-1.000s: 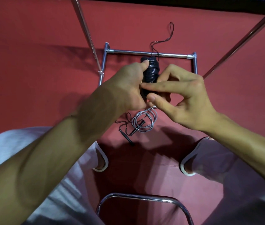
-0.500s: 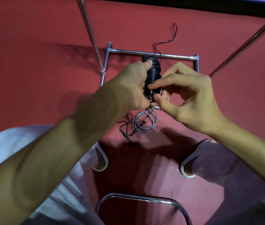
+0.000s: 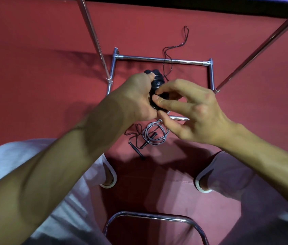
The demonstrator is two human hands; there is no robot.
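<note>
The black wound cord bundle (image 3: 157, 84) sits between both hands, held above the red floor (image 3: 33, 68). The left hand (image 3: 136, 98) curls round its left side; the right hand (image 3: 192, 114) pinches its near end with fingertips. A grey cable coil (image 3: 154, 135) lies on the floor just below.

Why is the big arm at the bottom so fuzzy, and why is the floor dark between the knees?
In the head view the left forearm sits near the lens, so it looks huge and soft; the person's body probably blocks the light, leaving a dark shadow on the red floor; the black cable bundle looks fairly sharp.
</note>
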